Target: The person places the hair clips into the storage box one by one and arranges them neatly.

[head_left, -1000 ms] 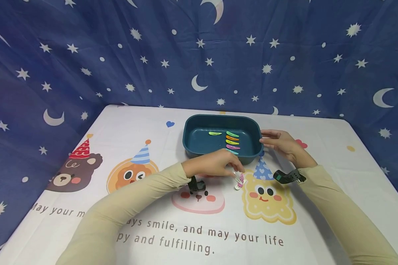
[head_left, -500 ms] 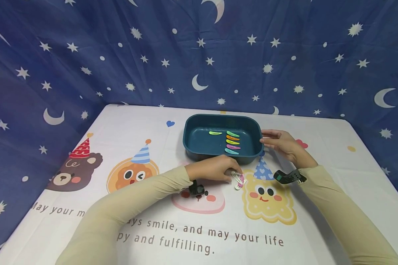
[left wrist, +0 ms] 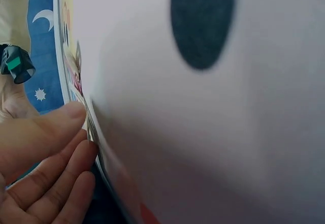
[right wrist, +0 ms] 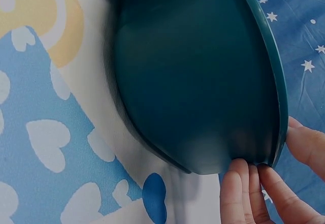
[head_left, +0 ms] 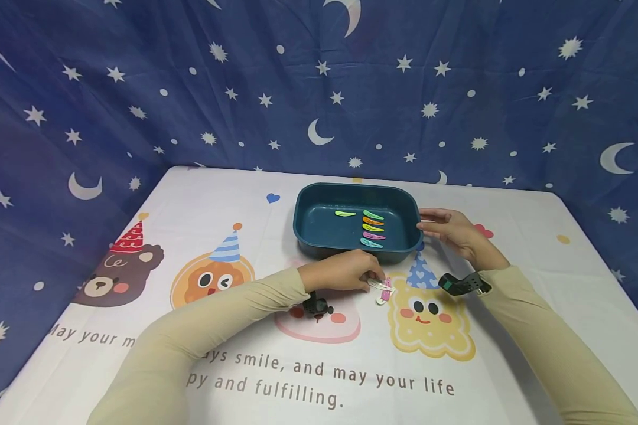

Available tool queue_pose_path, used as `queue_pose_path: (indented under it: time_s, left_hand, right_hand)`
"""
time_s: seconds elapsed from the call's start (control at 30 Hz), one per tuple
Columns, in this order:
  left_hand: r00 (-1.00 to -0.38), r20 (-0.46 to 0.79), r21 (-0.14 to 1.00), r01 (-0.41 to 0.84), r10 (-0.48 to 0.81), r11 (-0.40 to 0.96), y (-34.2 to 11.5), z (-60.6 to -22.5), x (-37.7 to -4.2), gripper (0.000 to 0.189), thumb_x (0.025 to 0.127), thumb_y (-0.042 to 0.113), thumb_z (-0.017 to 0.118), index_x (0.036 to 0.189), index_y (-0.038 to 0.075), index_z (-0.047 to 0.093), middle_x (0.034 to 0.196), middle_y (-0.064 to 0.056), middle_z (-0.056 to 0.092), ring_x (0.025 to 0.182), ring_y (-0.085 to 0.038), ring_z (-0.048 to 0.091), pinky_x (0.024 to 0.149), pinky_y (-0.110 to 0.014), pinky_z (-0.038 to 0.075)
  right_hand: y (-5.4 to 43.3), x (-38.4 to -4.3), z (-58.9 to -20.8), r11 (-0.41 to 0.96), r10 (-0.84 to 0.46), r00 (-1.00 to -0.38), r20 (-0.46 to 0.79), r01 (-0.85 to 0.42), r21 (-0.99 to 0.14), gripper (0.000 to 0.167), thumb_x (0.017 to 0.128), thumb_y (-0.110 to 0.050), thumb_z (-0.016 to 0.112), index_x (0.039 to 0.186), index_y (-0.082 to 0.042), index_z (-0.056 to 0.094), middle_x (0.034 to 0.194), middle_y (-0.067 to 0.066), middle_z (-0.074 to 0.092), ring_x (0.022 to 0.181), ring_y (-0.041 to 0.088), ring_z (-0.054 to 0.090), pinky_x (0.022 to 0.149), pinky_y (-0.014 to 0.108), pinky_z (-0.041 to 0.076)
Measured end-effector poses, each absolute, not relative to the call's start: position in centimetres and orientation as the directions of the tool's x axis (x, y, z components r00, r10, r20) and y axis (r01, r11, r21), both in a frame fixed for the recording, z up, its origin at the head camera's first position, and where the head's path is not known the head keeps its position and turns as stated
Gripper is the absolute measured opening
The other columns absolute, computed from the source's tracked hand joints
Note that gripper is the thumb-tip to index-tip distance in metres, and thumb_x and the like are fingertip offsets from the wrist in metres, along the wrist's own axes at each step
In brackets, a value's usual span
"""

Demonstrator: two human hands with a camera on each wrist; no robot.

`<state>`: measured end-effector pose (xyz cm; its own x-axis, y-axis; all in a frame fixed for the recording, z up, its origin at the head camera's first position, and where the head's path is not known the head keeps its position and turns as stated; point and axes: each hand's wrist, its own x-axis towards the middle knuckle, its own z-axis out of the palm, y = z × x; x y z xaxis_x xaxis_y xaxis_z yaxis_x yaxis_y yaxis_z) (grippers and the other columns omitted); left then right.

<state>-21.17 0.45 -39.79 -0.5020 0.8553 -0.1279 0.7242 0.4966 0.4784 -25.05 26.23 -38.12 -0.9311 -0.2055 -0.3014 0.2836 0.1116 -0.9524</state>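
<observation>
My left hand (head_left: 345, 270) pinches a white snap hair clip (head_left: 378, 284) between thumb and fingers, low over the tablecloth in front of the box. Its free end lies across a pink hair clip (head_left: 386, 293); a white clip (head_left: 380, 301) shows just below that. My right hand (head_left: 457, 236) holds the right end of a dark teal box (head_left: 319, 245); in the right wrist view the thumb is at the rim and the fingers (right wrist: 233, 188) are against the wall. Inside the box, several coloured hair clips (head_left: 373, 228) form a column, with one yellow-green clip (head_left: 345, 213) to their left.
A white tablecloth (head_left: 244, 195) with printed cartoon animals and lettering covers the table. Behind the table hangs a dark blue curtain (head_left: 377, 106) with stars and moons. Each wrist wears a black camera (head_left: 462, 284).
My left hand has drawn slightly back and to the left with the white clip, which has turned from steep to nearly level. The light blue clip in the box is uncovered. The right hand stays put.
</observation>
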Motion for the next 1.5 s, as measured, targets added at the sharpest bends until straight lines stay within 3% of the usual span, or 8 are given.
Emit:
queue_pose_path:
  time_s: [0.3,0.83,1.5]
  left_hand:
    - [-0.525,-0.119,0.414,0.746,0.843,0.522,0.65,-39.57,-20.77,0.027,0.082,0.011,0.072,0.108,0.013,0.070,0.100,0.002,0.069,0.087,-0.006,0.059,0.082,-0.015,0.048]
    - [-0.542,-0.112,0.360,0.759,0.833,0.542,0.58,-39.46,-20.56,0.020,0.083,0.014,0.072,0.103,0.014,0.072,0.093,0.003,0.069,0.081,-0.004,0.057,0.076,-0.015,0.047]
    - [-0.512,-0.092,0.323,0.796,0.854,0.512,0.43,-39.36,-20.54,0.017,0.084,0.012,0.069,0.101,0.013,0.072,0.094,0.000,0.065,0.083,-0.007,0.057,0.076,-0.015,0.047]
  right_hand:
    - [26.21,-25.08,-38.11,0.107,-0.201,-0.931,-0.306,0.290,-0.951,0.067,0.084,-0.005,0.068,0.138,0.009,0.032,0.095,-0.012,0.064,0.088,0.000,0.064,0.079,0.016,0.052]
    - [26.23,-25.03,-38.10,0.106,-0.200,-0.931,-0.305,0.289,-0.951,0.064,0.084,-0.005,0.068,0.137,0.008,0.033,0.095,-0.012,0.064,0.088,0.000,0.064,0.079,0.015,0.052]
    - [26.25,-25.08,-38.14,0.113,-0.212,-0.933,-0.292,0.274,-0.955,0.065,0.085,-0.005,0.066,0.138,0.009,0.031,0.096,-0.013,0.063,0.089,-0.001,0.063,0.080,0.015,0.052]
